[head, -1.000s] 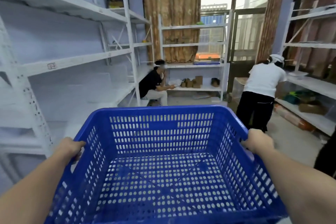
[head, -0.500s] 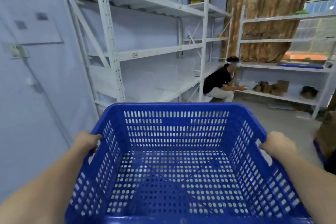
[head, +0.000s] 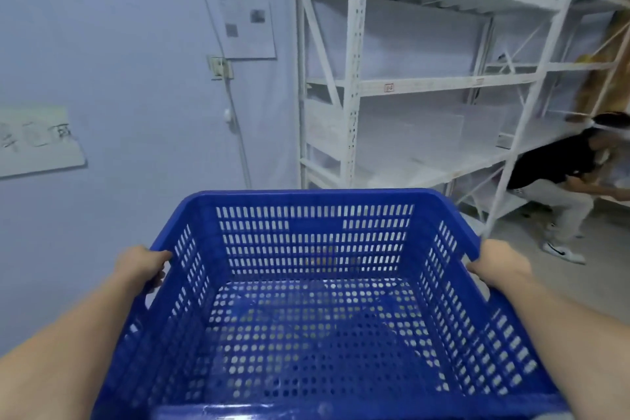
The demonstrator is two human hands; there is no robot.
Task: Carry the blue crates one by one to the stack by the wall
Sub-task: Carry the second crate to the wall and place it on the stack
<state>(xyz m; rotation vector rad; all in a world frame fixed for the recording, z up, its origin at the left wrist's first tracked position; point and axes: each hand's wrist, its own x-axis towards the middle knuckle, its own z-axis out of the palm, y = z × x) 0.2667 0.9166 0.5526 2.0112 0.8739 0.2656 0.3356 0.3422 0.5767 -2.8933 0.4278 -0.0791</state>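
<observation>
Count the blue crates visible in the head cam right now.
1. The blue crate is held out in front, left hand and right hand gripping its opposite side rims. No stack is in view; other crates may be out of frame.

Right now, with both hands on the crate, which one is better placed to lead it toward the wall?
Left, probably. The left hand holds the blue crate on the side nearer the bare wall; the right hand is toward the shelving. Both must keep their grip.
</observation>
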